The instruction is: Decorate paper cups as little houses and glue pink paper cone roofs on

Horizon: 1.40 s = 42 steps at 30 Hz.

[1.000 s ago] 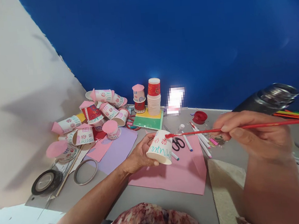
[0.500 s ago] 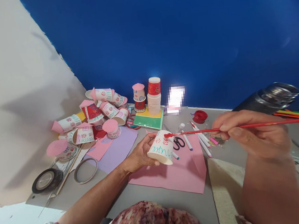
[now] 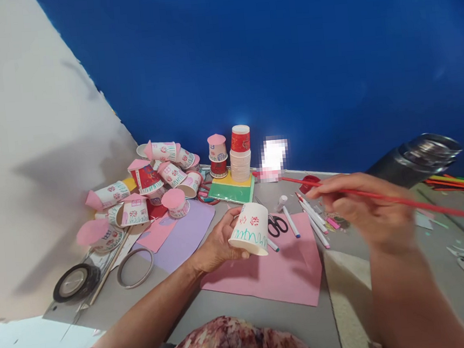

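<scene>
My left hand (image 3: 222,243) grips a white paper cup (image 3: 250,230) tilted on its side, its open mouth facing down toward me. Red flower dots and a green wavy line decorate the cup. In my right hand (image 3: 367,211) is a long red paintbrush (image 3: 405,200), pinched between thumb and fingers. Its tip is apart from the cup, reaching back past the small red paint pot (image 3: 310,184). Under the cup lies a sheet of pink paper (image 3: 266,285), with black-handled scissors (image 3: 277,226) and several markers (image 3: 318,230) at its far edge.
Decorated cups with pink paper roofs (image 3: 174,199) are heaped at the left. A stack of paper cups (image 3: 241,166) stands on a green-and-yellow packet (image 3: 231,191). Tape rolls (image 3: 76,282) lie front left. A dark flask (image 3: 415,160) leans at the right, near coloured strips (image 3: 460,184).
The brush has come away from the cup; its tip has swung up and back toward the wall. My right hand has shifted left. My left hand keeps the cup nearly still.
</scene>
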### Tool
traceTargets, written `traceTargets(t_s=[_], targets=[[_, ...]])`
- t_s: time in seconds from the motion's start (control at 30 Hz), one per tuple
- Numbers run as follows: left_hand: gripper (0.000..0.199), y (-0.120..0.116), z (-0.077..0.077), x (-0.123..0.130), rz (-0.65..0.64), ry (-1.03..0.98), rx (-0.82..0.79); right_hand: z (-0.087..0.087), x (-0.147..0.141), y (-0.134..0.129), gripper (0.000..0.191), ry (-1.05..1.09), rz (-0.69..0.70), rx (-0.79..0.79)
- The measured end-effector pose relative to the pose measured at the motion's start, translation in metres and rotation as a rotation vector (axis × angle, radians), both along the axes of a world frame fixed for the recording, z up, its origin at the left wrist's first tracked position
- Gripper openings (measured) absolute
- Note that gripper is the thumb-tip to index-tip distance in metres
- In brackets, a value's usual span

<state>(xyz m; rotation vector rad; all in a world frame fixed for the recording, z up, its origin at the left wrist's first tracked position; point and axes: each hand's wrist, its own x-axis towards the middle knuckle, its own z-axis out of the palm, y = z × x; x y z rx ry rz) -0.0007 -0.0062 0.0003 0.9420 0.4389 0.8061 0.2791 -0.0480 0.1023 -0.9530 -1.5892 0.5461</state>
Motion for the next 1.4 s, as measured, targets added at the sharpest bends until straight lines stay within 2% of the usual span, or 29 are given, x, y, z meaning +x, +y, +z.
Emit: traceTargets(t_s=[0.03,0.17,0.23,0.37,0.47,0.53,0.6,0.67,0.77,0.87,0.97,1.03,1.1,1.23,1.33,1.4], targets=[[0.097,-0.001,0.001,0.000,-0.003,-0.002,0.005,-0.004,-0.005,0.003,0.027,-0.077,0.022,-0.019],[0.099,-0.006,0.009,0.002,0.032,0.020,0.034,-0.019,-0.030,0.012,0.088,-0.349,0.067,-0.033],[0.100,-0.007,0.011,0.003,0.065,0.036,0.049,-0.025,-0.042,0.014,0.099,-0.421,0.103,-0.033],[0.099,-0.004,0.015,0.003,0.089,0.063,0.140,-0.031,-0.050,0.015,0.085,-0.496,0.134,-0.052],[0.101,0.000,0.026,-0.003,0.150,0.156,0.402,-0.030,-0.046,0.014,0.077,-0.588,0.091,0.005],[0.101,0.002,0.037,-0.008,0.228,0.335,0.619,-0.028,-0.043,0.014,0.077,-0.649,0.090,0.044],[0.103,0.002,0.047,-0.012,0.230,0.518,0.764,-0.025,-0.041,0.014,0.077,-0.682,0.110,0.053],[0.099,0.002,0.053,-0.013,0.198,0.609,0.811,-0.023,-0.040,0.015,0.077,-0.695,0.128,0.034],[0.086,0.005,0.049,-0.010,0.204,0.628,0.795,-0.022,-0.039,0.016,0.080,-0.687,0.166,-0.014],[0.082,0.009,0.035,-0.008,0.217,0.635,0.824,-0.024,-0.035,0.018,0.079,-0.590,0.154,-0.027],[0.081,0.012,0.026,-0.008,0.230,0.696,0.856,-0.022,-0.032,0.020,0.046,-0.402,0.019,0.054],[0.079,0.014,0.024,-0.009,0.260,0.728,0.819,-0.017,-0.032,0.022,0.025,-0.253,-0.079,0.138],[0.079,0.016,0.023,-0.011,0.301,0.737,0.765,-0.010,-0.031,0.024,0.017,-0.105,-0.148,0.173],[0.079,0.019,0.023,-0.013,0.337,0.721,0.707,-0.009,-0.028,0.023,0.021,0.155,-0.166,0.084],[0.077,0.020,0.020,-0.012,0.338,0.713,0.721,-0.029,-0.023,0.016,0.021,0.351,-0.127,-0.071],[0.076,0.020,0.018,-0.011,0.337,0.717,0.730,-0.048,-0.019,0.010,0.033,0.423,-0.086,-0.181]])
